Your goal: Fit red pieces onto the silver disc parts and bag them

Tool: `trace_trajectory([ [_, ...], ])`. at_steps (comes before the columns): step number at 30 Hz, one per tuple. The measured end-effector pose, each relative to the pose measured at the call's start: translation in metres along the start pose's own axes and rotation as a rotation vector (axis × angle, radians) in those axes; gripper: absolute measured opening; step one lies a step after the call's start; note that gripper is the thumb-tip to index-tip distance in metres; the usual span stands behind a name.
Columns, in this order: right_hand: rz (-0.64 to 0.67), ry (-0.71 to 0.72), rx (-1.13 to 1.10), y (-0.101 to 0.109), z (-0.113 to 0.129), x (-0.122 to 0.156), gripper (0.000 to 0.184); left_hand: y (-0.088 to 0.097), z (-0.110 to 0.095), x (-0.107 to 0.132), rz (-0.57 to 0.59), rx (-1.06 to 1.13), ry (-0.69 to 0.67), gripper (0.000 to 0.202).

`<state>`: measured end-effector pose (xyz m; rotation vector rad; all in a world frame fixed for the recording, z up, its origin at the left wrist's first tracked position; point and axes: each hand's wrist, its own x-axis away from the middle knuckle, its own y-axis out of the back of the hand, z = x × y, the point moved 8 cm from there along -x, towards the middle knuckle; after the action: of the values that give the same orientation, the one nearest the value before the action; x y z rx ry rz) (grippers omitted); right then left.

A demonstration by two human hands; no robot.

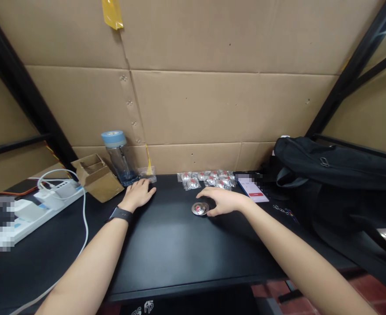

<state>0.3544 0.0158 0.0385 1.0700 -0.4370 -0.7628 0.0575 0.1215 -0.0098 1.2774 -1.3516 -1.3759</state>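
Note:
A round, shiny silver metal disc [200, 209] with a red mark in its middle lies on the black table. Around its far and right side curves my right hand [224, 200], thumb and fingers apart. The thumb tip is at the disc's right edge; whether it touches I cannot tell. My left hand [137, 194], with a dark watch band on the wrist, rests palm down on the table near a clear bottle [121, 159] with a blue lid. Its fingers lie flat, with nothing held. Several similar discs in clear plastic wrappers [209, 178] lie behind my right hand.
A lit phone [254, 189] lies right of the wrapped discs, with a small chain [281, 210] nearby. A black backpack [340, 188] fills the right side. Leftward are an open cardboard box [103, 186] and a white power strip [35, 212] with cables. Cardboard panels [193, 109] line the back.

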Motion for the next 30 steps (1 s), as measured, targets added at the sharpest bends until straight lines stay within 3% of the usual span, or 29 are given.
trace_trajectory([
  [4,0.028,0.056,-0.059,-0.01,0.012,-0.009,0.066,0.014,-0.013,0.004,-0.08,-0.006,-0.047,0.058],
  [7,-0.03,0.05,-0.074,-0.013,0.015,-0.008,0.05,0.029,-0.045,0.016,-0.133,0.115,-0.211,0.048],
  [11,-0.131,0.082,-0.087,-0.015,0.023,0.0,0.042,0.032,-0.109,0.047,0.026,0.36,-0.573,0.035],
  [15,-0.163,0.09,-0.126,-0.022,0.027,0.0,0.04,0.025,-0.148,0.071,0.08,0.366,-0.722,0.031],
  [22,-0.26,0.107,-0.229,-0.027,0.029,-0.005,0.027,0.027,-0.153,0.079,0.102,0.399,-0.792,0.039],
  [26,-0.259,0.097,-0.253,-0.024,0.028,-0.003,0.013,0.03,-0.154,0.081,0.122,0.425,-0.799,0.031],
  [30,-0.26,0.056,-0.336,-0.021,0.021,-0.003,0.01,0.029,-0.157,0.079,0.104,0.398,-0.786,0.031],
])
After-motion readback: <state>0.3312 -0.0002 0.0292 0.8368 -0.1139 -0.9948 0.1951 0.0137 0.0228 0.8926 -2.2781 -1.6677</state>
